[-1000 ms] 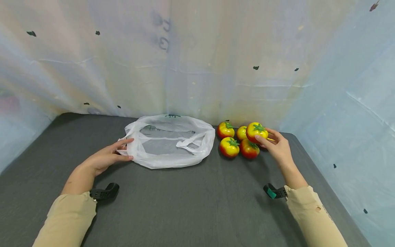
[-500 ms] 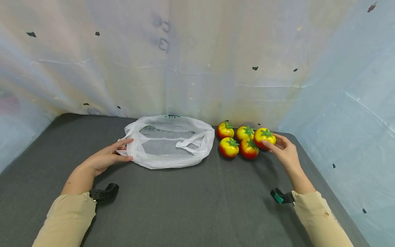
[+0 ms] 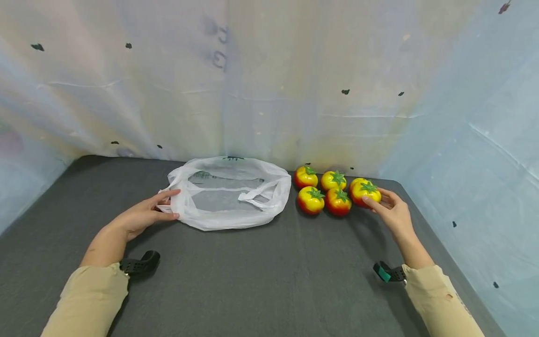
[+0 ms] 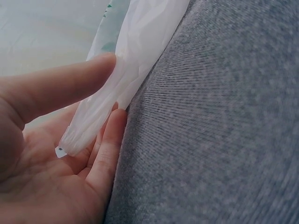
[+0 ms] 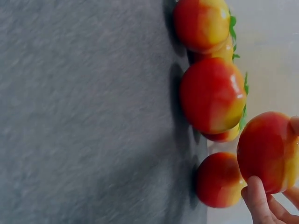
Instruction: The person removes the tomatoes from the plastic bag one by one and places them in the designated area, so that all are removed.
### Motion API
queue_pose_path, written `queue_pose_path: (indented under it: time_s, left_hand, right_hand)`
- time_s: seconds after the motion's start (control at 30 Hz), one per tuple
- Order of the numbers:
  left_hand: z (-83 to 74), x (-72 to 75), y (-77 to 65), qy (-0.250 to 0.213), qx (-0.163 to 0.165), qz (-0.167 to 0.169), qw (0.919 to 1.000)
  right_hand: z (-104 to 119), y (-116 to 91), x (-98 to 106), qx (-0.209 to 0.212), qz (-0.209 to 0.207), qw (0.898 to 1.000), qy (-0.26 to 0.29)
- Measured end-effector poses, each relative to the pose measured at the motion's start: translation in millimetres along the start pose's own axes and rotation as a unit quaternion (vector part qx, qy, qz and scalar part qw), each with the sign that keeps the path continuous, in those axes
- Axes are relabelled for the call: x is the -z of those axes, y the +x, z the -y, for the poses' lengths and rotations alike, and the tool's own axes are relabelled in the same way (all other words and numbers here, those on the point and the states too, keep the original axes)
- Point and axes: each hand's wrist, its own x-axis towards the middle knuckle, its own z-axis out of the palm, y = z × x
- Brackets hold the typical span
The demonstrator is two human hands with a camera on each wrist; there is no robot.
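Note:
A white plastic bag (image 3: 236, 220) lies with its mouth spread on the table. My left hand (image 3: 136, 220) is at its left end, and in the left wrist view the gathered bag edge (image 4: 107, 93) passes between the thumb and fingers. My right hand (image 3: 393, 213) grips a red-and-yellow tomato (image 3: 365, 191) with a green leafy top, at the right end of the group. In the right wrist view this held tomato (image 5: 267, 151) is raised off the table, partly overlapping another tomato (image 5: 217, 179) behind it.
Several similar tomatoes stand close together right of the bag, among them a front-left tomato (image 3: 310, 200) and a front-middle tomato (image 3: 338, 202). The dark grey table (image 3: 252, 281) ends at a pale plastic sheet (image 3: 269, 93) behind and at the right side.
My right hand has moved right and slightly down with the tomato, from over the group to its right end, uncovering the tomatoes behind. The left hand and the bag stay put.

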Motion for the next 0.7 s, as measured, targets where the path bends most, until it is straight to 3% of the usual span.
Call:
queue_pose_path:
  time_s: [0.7]
  left_hand:
    - [2.5, 0.5, 1.7, 0.009, 0.006, -0.002, 0.9999]
  right_hand:
    - [-26, -3, -2, -0.039, 0.029, 0.998, -0.031]
